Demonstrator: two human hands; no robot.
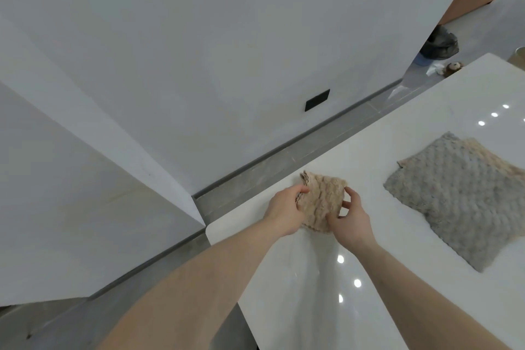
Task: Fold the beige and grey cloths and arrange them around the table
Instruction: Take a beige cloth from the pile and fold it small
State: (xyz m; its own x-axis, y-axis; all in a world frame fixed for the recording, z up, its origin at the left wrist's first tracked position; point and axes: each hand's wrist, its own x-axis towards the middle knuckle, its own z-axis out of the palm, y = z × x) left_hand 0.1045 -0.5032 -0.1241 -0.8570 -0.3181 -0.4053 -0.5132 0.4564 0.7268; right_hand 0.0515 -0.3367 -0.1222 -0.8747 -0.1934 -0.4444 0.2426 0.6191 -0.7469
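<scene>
A glossy white worktop (pixel 369 278) is filling the right of the view, running beside a grey wall. On it, well apart from the hands, one grey cloth (pixel 460 202) is lying spread flat, with a second beige cloth (pixel 494 162) peeking out from beneath its far edge. Near the worktop's corner, one folded beige cloth (pixel 321 202) is being held in a small thick packet just above or on the surface; which, I cannot tell. The left hand (pixel 284 207) is pinching its left edge, the right hand (pixel 352 219) is closing on the lower right corner. It looks soft, light and limp, so gripping by edges and corners should keep the layers together. Cloths counted: three.
</scene>
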